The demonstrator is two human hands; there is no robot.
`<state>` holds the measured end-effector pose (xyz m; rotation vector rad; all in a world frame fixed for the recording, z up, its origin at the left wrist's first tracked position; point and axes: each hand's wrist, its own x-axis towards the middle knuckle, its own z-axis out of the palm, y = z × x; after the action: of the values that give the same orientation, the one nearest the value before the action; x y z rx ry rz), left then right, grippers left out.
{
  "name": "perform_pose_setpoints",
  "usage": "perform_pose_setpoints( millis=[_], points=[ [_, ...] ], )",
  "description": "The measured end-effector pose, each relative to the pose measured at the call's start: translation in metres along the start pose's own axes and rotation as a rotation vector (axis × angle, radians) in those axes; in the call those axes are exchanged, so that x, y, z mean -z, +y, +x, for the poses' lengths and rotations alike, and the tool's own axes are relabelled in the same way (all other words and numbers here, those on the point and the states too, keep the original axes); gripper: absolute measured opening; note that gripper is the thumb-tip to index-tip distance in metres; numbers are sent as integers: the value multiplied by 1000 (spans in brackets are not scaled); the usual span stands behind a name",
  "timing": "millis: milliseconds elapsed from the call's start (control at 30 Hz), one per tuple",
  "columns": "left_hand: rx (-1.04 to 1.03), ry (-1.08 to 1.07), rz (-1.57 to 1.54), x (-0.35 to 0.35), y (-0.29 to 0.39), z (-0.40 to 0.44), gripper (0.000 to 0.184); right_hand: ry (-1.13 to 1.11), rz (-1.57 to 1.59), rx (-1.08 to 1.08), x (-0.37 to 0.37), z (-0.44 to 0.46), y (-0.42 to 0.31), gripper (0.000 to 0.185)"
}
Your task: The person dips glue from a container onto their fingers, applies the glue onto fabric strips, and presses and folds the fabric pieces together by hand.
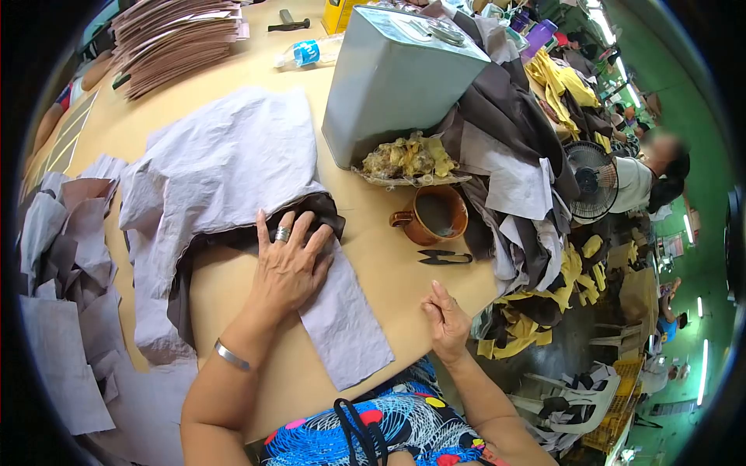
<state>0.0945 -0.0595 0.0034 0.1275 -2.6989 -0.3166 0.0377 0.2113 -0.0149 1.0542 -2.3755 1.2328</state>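
Observation:
My left hand (pixel 289 260), a ring on one finger, lies with its fingers apart on the dark, curved edge of a pale lilac cloth piece (pixel 233 147). Under its palm side, a straight lilac strip (pixel 346 326) runs toward the table's near edge. My right hand (pixel 448 322) is held near that edge, right of the strip, its thumb and fingers pressed together; whatever they may hold cannot be made out. Black thread snips (pixel 445 257) lie just beyond it. Past them stands a brown mug (pixel 440 213) with something greyish inside.
A tall metal tin (pixel 396 85) stands behind the mug, a yellowish clump (pixel 408 158) at its foot. Cut pieces (pixel 85 287) lie left; a stacked pile (pixel 179 39), bottle (pixel 307 53) and hammer (pixel 289 21) sit at the back. Dark cloth (pixel 505 116) heaps right, near a fan (pixel 593 181).

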Motion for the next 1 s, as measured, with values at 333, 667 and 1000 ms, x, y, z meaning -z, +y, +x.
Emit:
perform_pose_setpoints(
  millis=[333,667,1000],
  points=[
    [34,-63,10,2,4,2,35,-128,39,-90,5,-2,-3,29],
    [173,11,107,-8,21,17,19,-196,173,-61,2,2,1,50],
    [147,-81,133,-2,19,10,30,-303,223,21,9,9,6,48]
  ],
)
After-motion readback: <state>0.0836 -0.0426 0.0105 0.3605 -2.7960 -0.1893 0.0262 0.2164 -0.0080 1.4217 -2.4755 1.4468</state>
